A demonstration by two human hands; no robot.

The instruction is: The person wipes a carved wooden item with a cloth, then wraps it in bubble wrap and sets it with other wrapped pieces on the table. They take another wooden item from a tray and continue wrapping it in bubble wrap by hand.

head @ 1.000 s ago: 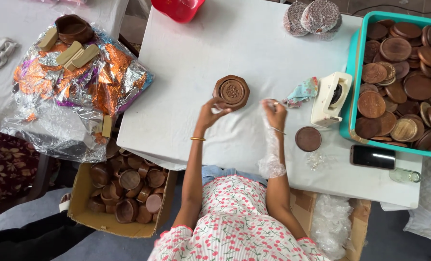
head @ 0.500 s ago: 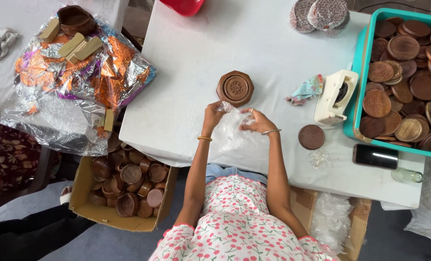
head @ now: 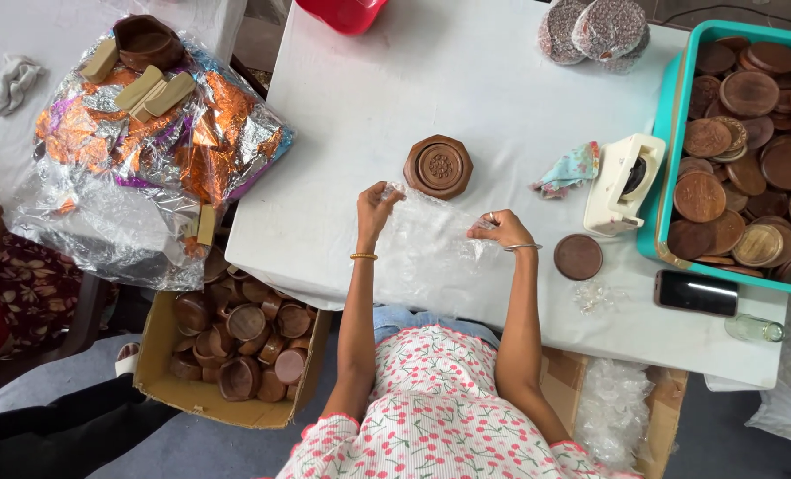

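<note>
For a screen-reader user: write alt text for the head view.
Seen from above, a person's left hand and right hand stretch a clear plastic sheet over a white table, just below an octagonal carved wooden box. A teal bin of round wooden lids sits at right, a cardboard box of wooden bowls on the floor at left.

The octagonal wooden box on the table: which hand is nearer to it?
Left. The left hand is just below-left of the octagonal wooden box; the right hand is farther, below-right.
</note>
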